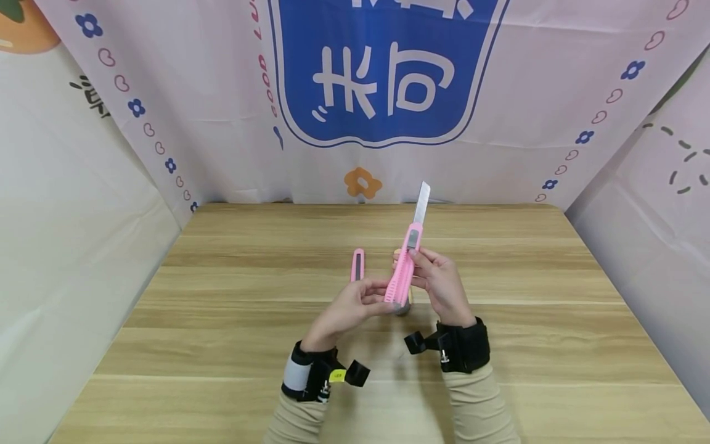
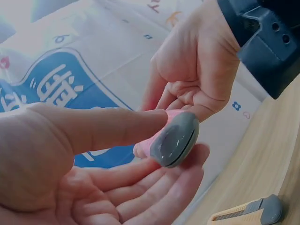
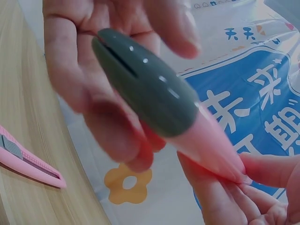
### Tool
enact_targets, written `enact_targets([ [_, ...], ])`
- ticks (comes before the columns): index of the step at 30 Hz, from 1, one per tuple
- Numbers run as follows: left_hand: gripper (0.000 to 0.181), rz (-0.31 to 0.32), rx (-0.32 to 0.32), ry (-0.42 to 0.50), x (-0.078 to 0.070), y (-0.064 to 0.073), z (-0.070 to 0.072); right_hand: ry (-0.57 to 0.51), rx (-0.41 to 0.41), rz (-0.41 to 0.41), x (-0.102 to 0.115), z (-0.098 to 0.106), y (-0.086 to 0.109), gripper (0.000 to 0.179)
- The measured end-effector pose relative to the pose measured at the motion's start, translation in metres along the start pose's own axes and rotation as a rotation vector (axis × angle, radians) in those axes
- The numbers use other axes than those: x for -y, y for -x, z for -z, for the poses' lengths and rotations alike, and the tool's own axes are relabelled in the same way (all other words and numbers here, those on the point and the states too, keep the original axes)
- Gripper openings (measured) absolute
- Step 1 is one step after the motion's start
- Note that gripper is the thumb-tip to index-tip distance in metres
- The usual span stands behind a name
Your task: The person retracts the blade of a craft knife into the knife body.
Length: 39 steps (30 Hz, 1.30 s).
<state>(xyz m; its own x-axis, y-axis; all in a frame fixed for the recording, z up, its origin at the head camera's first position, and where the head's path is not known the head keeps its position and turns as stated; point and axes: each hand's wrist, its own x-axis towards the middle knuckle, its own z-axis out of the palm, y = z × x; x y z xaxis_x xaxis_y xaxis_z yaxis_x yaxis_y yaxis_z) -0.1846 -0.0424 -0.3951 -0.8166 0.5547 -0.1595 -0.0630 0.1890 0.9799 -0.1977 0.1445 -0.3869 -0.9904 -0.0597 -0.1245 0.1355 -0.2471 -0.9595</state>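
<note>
- Left hand (image 1: 350, 307) and right hand (image 1: 445, 285) are together on one pink knife (image 1: 407, 265), as we see from the head: the left pinches its lower end, the right grips it near the grey slider (image 1: 413, 239). We find this knife above the wooden table (image 1: 222, 345), tilted, its long silvery blade (image 1: 421, 205) out and pointing up. Its body has fine ribs along the edges. Beyond the left hand lies a second pink knife (image 1: 357, 265).
- From the left wrist we see its rounded grey end cap (image 2: 176, 140), shiny, with one dark slit; an orange-yellow knife (image 2: 236, 216) lies on the table.
- From the right wrist we see this cap close, and the pink body behind it looks smooth.
</note>
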Motion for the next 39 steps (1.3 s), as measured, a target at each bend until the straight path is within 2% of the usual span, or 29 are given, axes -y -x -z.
enact_targets([
  [5, 0.047, 0.001, 0.027, 0.014, 0.0009, 0.0005, 0.0015, 0.018, 0.005, 0.007, 0.0002, 0.0002, 0.0003, 0.043],
  [10, 0.047, 0.004, 0.014, 0.005, 0.0031, -0.0003, 0.0006, 0.036, -0.01, -0.001, 0.0002, 0.0001, 0.0004, 0.046],
  [18, 0.046, 0.036, 0.033, 0.017, 0.0043, -0.0007, -0.0017, -0.079, -0.094, 0.019, 0.0017, -0.0009, -0.0012, 0.049],
  [25, 0.045, 0.057, 0.074, -0.012, 0.0028, 0.0006, -0.0002, -0.09, -0.159, 0.023, 0.0022, -0.0004, -0.0022, 0.055],
  [32, 0.045, 0.055, 0.107, -0.017, 0.0025, 0.0014, 0.001, -0.111, -0.216, 0.022, 0.0009, -0.0013, -0.003, 0.037],
  [39, 0.044, 0.046, 0.12, -0.011, 0.0017, 0.0021, 0.0019, -0.073, -0.252, 0.088, -0.0008, -0.0023, -0.0028, 0.038],
])
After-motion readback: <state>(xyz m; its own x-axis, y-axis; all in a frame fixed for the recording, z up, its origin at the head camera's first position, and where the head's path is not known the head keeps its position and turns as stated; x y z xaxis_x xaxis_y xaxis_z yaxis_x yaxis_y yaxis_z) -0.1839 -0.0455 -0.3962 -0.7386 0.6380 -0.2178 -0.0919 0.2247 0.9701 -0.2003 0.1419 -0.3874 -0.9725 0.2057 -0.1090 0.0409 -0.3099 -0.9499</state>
